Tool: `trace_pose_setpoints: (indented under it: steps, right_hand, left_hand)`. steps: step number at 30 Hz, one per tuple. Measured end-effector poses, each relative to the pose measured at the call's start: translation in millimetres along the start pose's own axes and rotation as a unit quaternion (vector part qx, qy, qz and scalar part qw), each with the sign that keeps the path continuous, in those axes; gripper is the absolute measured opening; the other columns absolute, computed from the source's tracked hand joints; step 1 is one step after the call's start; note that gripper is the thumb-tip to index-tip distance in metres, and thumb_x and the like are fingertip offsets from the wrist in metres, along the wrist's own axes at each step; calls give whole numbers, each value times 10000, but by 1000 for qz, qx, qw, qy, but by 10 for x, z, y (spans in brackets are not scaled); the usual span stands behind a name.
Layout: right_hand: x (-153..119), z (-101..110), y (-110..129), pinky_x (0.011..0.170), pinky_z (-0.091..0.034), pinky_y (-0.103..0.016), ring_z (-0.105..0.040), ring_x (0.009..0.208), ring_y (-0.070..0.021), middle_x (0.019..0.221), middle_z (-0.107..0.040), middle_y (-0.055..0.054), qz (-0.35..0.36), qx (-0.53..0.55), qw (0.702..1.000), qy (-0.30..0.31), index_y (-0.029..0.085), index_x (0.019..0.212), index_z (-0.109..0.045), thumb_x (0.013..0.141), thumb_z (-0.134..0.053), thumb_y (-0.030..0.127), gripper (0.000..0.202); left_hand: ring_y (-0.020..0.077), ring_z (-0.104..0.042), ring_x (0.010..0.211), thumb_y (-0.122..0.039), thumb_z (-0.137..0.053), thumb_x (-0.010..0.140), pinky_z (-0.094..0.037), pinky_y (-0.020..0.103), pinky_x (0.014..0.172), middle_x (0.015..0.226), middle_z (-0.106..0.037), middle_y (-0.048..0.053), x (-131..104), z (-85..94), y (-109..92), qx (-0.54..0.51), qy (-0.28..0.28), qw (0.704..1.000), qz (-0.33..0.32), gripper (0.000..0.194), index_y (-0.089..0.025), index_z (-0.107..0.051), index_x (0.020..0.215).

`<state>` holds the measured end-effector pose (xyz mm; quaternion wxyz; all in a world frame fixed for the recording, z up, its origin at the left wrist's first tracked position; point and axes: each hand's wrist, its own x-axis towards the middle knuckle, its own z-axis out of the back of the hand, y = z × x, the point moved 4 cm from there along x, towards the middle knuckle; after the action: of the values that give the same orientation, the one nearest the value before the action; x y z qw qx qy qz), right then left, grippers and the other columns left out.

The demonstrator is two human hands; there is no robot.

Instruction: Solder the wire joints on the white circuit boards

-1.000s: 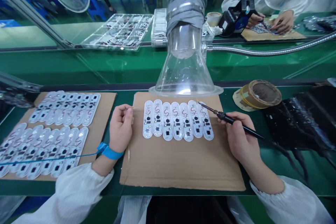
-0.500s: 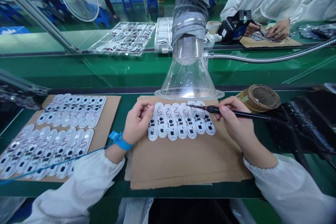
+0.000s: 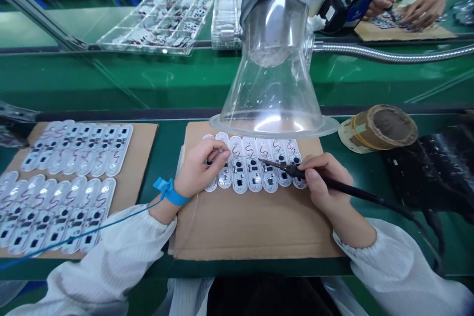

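Note:
My right hand [image 3: 328, 177] is closed round the handle of a soldering iron [image 3: 292, 170], its tip pointing left over a row of white oblong circuit boards [image 3: 255, 177]. My left hand [image 3: 203, 165], wearing a blue wrist strap [image 3: 172, 192], pinches a thin solder wire [image 3: 242, 157] above the row's left end. The wire's end and the iron's tip come close together above the middle boards; whether they touch I cannot tell. Each board carries dark components and a thin red wire. Beneath the row lies a cardboard sheet [image 3: 255, 232]. My left hand covers part of the leftmost boards.
A clear fume hood [image 3: 274, 94] hangs low just behind the boards. More boards [image 3: 55, 217] lie on cardboard at left. At right stand a round tub [image 3: 377, 128] and a black bundle [image 3: 425, 173]. Across the bench, a co-worker's hands [image 3: 422, 10] work near a divided tray [image 3: 159, 22].
The view has tilted down and shifted. My left hand has opened out slightly over the boards, with solder wire now visible from its fingers. The iron's tip has moved lower and left along the row.

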<state>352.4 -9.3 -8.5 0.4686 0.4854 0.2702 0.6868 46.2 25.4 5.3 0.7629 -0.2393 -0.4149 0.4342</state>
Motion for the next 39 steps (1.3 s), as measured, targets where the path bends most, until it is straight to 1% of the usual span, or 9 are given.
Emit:
trace_pose_setpoints:
  steps: [6, 11, 15, 18, 20, 23, 26, 33, 39]
  right_hand:
    - [24, -58, 52, 549, -490, -333, -664, 630, -182, 825, -742, -26, 12, -45, 998, 31, 275, 983, -701, 1045, -653, 387, 137]
    - [54, -78, 122, 519, -466, -319, -638, 567, -158, 779, -729, -8, 23, -61, 997, 42, 269, 971, -695, 1045, -646, 376, 139]
    - [75, -85, 167, 536, -468, -316, -644, 582, -156, 792, -736, -10, 29, -70, 996, 46, 267, 957, -690, 1042, -650, 391, 155]
    - [58, -76, 139, 551, -474, -319, -650, 596, -159, 785, -727, -4, 22, -65, 996, 52, 271, 969, -691, 1043, -654, 386, 142]
    - [31, -60, 95, 546, -476, -327, -647, 605, -168, 805, -730, -14, 14, -59, 997, 48, 276, 988, -700, 1046, -657, 392, 136]
    - [-6, -24, 33, 555, -494, -352, -665, 663, -203, 848, -735, -43, -8, -35, 999, 13, 285, 1009, -710, 1052, -648, 430, 164]
    - [-4, -43, 37, 573, -507, -355, -672, 685, -207, 861, -732, -42, -10, -25, 1000, 13, 288, 1008, -709, 1050, -654, 432, 160]
    - [64, -133, 137, 548, -495, -276, -652, 599, -135, 813, -724, 9, 19, -48, 997, 61, 273, 1032, -684, 1059, -647, 345, 86]
    - [117, -152, 220, 549, -506, -275, -687, 622, -152, 796, -746, 5, 48, -82, 993, 72, 266, 972, -675, 1027, -653, 317, 78]
  left_hand:
    - [139, -520, 657, -219, -639, 1018, -435, 279, 629, 709, -508, -35, 5, 10, -16, 15, 6, 1000, 13, 44, -218, -657, 978]
    - [144, -526, 658, -226, -631, 1017, -439, 279, 619, 687, -469, -38, 1, 4, -1, 26, 4, 999, 19, 59, -222, -663, 967]
    - [146, -517, 662, -214, -633, 1016, -439, 284, 631, 678, -456, -41, 19, 1, -27, 34, 11, 999, 6, 73, -221, -662, 949]
    - [141, -510, 655, -207, -637, 1013, -438, 283, 631, 684, -464, -42, 22, 7, -49, 30, 11, 999, -4, 70, -219, -659, 948]
    - [138, -515, 653, -214, -632, 1013, -439, 281, 618, 712, -508, -31, 10, 16, -38, 25, 1, 1000, 7, 61, -217, -655, 957]
    - [139, -526, 657, -237, -622, 1018, -441, 280, 604, 755, -558, -13, -13, 25, -10, 26, -12, 999, 27, 60, -217, -652, 970]
    - [138, -513, 649, -242, -612, 1021, -440, 275, 599, 741, -530, -18, -20, 25, -5, 33, -15, 999, 29, 71, -218, -650, 966]
    - [132, -484, 634, -185, -609, 993, -425, 271, 594, 722, -483, -32, 1, 23, -28, 37, -15, 999, 18, 59, -216, -634, 950]
    - [133, -473, 632, -157, -599, 994, -398, 271, 590, 706, -455, -43, 27, 22, -79, 38, -1, 999, -5, 72, -212, -613, 951]
